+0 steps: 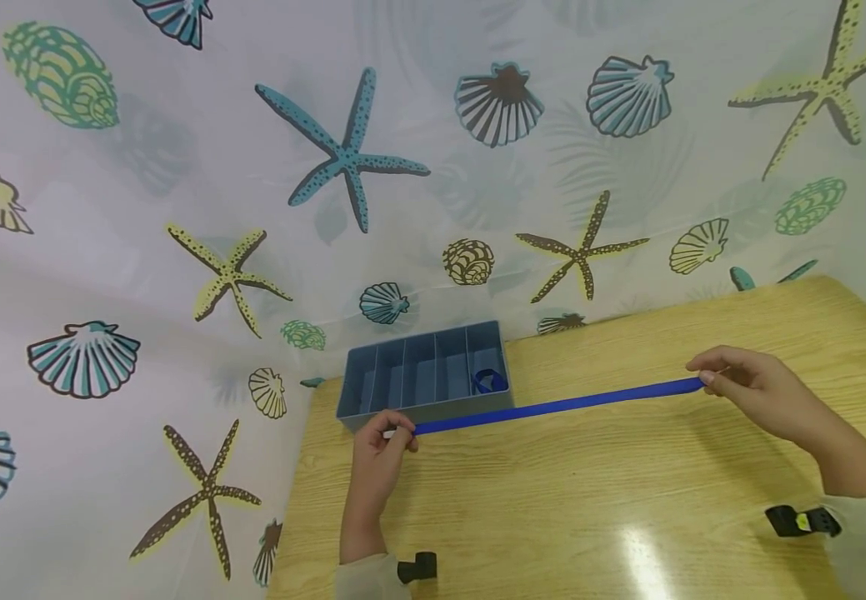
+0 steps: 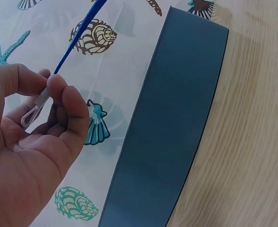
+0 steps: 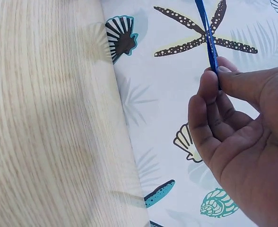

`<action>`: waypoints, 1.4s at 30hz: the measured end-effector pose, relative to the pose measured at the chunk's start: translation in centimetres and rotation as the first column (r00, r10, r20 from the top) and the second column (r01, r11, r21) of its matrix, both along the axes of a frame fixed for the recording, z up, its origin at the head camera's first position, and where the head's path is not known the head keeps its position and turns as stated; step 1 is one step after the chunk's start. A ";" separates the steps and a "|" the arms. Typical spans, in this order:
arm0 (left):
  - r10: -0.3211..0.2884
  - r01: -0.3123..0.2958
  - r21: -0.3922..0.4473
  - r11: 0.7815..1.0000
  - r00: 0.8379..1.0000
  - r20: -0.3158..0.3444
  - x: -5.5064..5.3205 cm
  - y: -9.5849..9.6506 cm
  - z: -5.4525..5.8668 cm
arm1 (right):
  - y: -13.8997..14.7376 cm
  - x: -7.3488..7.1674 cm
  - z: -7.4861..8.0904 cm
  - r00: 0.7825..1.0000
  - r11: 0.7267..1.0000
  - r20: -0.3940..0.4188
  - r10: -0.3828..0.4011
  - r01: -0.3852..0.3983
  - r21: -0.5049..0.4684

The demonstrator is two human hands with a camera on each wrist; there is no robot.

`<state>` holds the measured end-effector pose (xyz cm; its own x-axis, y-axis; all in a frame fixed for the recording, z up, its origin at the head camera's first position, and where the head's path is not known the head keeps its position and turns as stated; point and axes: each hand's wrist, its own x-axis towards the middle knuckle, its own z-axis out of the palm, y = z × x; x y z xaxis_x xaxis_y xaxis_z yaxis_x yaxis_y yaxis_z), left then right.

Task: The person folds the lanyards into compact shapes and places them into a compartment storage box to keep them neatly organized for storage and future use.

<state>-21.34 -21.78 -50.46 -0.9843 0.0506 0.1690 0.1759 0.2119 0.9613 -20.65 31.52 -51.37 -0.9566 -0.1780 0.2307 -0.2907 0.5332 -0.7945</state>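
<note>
A blue lanyard is stretched nearly straight between both hands above the table. At its left end, the left hand pinches the strap between thumb and fingers. A pale clip-like fitting pokes out below that pinch in the left wrist view. The other end is pinched by the right hand, higher and to the right; in the right wrist view the strap looks doubled. Just behind the left hand stands a grey-blue divided box. Another coiled blue strap lies in its rightmost compartment.
The wooden table reaches back to a hanging cloth printed with shells and starfish. The box sits at the table's back left, close to that cloth. Black wrist devices show at both sleeves.
</note>
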 end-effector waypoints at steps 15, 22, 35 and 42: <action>-0.009 0.010 0.024 1.000 0.999 -0.044 -0.1 -0.2 -0.3 | 0.1 0.4 0.1 0.988 0.985 0.061 -0.145 0.150 -0.089; -0.002 0.003 0.087 0.996 1.000 -0.011 -0.1 0.1 0.0 | -0.1 0.2 -0.1 0.987 0.967 -0.007 -0.161 0.156 -0.201; 0.017 -0.019 0.091 0.996 1.000 0.017 0.0 0.5 0.6 | -0.7 0.5 0.5 0.983 0.963 -0.063 -0.173 0.155 -0.222; 0.030 -0.028 0.111 0.993 0.999 -0.020 -0.1 0.6 0.8 | -1.1 0.8 1.0 0.982 0.957 -0.077 -0.173 0.150 -0.247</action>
